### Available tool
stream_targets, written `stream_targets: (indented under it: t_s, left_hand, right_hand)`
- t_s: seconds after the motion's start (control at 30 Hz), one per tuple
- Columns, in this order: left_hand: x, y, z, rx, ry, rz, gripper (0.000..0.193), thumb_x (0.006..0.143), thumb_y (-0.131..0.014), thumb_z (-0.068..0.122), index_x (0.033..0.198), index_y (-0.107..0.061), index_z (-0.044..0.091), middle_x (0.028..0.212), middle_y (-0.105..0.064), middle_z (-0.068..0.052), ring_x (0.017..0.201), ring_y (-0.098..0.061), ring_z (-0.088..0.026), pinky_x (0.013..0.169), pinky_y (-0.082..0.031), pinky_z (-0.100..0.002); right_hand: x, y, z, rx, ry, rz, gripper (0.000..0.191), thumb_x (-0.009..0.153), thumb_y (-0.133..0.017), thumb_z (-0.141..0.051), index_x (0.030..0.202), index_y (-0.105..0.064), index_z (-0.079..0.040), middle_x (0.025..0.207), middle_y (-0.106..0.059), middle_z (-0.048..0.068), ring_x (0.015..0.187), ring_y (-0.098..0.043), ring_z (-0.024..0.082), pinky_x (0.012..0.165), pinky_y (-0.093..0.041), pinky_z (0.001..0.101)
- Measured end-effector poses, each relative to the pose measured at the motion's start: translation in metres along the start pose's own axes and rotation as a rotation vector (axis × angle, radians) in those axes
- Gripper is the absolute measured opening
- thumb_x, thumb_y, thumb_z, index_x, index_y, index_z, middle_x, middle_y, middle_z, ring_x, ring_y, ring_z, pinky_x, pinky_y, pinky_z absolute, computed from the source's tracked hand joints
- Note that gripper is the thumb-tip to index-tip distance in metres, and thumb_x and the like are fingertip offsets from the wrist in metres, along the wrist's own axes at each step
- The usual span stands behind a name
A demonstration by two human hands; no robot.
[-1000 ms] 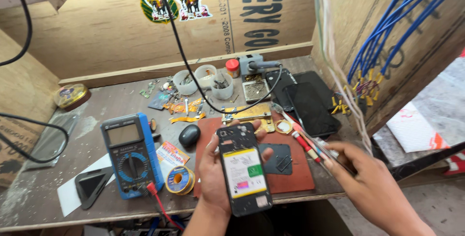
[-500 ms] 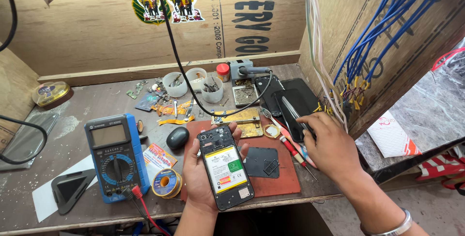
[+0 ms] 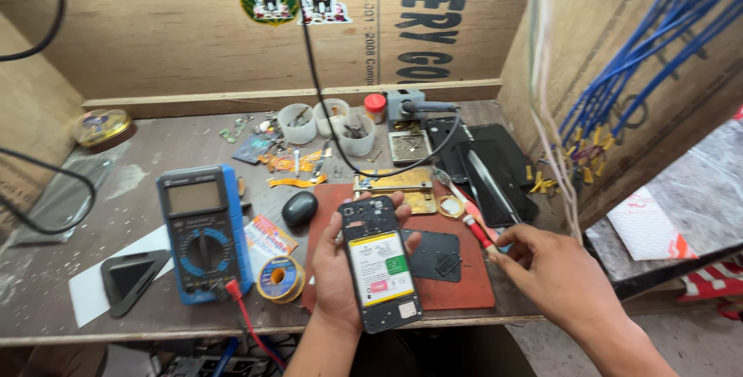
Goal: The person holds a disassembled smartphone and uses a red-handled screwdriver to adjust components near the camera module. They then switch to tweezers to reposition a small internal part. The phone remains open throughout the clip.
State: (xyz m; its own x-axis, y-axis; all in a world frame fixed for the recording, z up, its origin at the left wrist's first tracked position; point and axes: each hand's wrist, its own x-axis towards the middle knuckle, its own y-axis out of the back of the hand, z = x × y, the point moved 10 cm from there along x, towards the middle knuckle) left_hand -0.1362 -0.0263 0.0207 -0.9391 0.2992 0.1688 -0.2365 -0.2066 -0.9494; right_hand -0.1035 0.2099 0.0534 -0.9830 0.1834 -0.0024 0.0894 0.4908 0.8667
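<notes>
My left hand holds an opened black phone upright over the bench, its back off and a battery with a white and yellow label showing. My right hand is at the right edge of the red-brown mat, fingers pinched on a red-handled screwdriver that points up and left. A black inner cover piece lies on the mat between the two hands.
A blue multimeter with a red lead, a solder spool and a black oval object lie to the left. Small plastic cups, a soldering iron stand and black phone panels sit behind. Blue wires hang at right.
My right hand reached to the bench's right side, then drew back towards me with the red-handled screwdriver. The left hand kept the phone in place.
</notes>
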Motion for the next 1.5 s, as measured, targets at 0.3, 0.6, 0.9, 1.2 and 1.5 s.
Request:
stream_targets:
  t_s: [0.3, 0.6, 0.9, 1.2, 1.5]
  left_hand:
    - [0.001, -0.004, 0.003, 0.081, -0.004, 0.088, 0.049, 0.101, -0.043, 0.04, 0.138, -0.049, 0.009, 0.138, -0.06, -0.024, 0.122, -0.063, -0.035, 0.096, -0.057, -0.056]
    - [0.002, -0.005, 0.004, 0.044, -0.003, 0.076, 0.047, 0.101, -0.042, 0.041, 0.135, -0.05, 0.008, 0.139, -0.059, -0.025, 0.125, -0.062, -0.036, 0.096, -0.057, -0.056]
    - [0.004, -0.002, 0.003, 0.018, 0.006, 0.054, 0.046, 0.102, -0.043, 0.041, 0.134, -0.05, 0.008, 0.139, -0.058, -0.026, 0.126, -0.061, -0.037, 0.097, -0.056, -0.057]
    - [0.005, -0.002, 0.004, 0.01, 0.005, 0.043, 0.047, 0.101, -0.043, 0.041, 0.134, -0.051, 0.008, 0.139, -0.058, -0.026, 0.126, -0.061, -0.037, 0.098, -0.056, -0.059]
    - [0.005, -0.005, 0.002, 0.021, 0.026, 0.032, 0.048, 0.101, -0.043, 0.042, 0.133, -0.053, 0.008, 0.14, -0.059, -0.025, 0.126, -0.061, -0.037, 0.098, -0.055, -0.059]
  right_hand:
    - [0.005, -0.005, 0.0, -0.054, -0.007, -0.011, 0.038, 0.083, -0.08, -0.029, 0.118, -0.07, -0.017, 0.087, -0.081, 0.006, 0.08, -0.078, 0.027, 0.076, -0.06, 0.0397]
    - [0.015, -0.014, 0.02, 0.328, -0.088, -0.099, 0.048, 0.088, -0.069, -0.009, 0.135, -0.066, -0.007, 0.09, -0.07, 0.007, 0.077, -0.07, 0.018, 0.074, -0.058, 0.0331]
    - [-0.004, -0.067, -0.011, 1.716, -0.02, -0.645, 0.035, 0.105, -0.048, -0.009, 0.136, -0.048, 0.007, 0.098, -0.056, 0.007, 0.08, -0.055, 0.015, 0.067, -0.049, 0.0307]
    - [0.018, -0.05, -0.017, 1.609, 0.025, -0.409, 0.021, 0.092, -0.048, -0.008, 0.111, -0.054, 0.0, 0.097, -0.058, 0.009, 0.072, -0.049, 0.015, 0.068, -0.044, 0.0325]
    - [0.013, -0.049, -0.032, 1.398, 0.104, -0.357, 0.021, 0.1, -0.052, -0.02, 0.104, -0.061, -0.002, 0.093, -0.065, 0.009, 0.07, -0.05, 0.016, 0.066, -0.043, 0.0324]
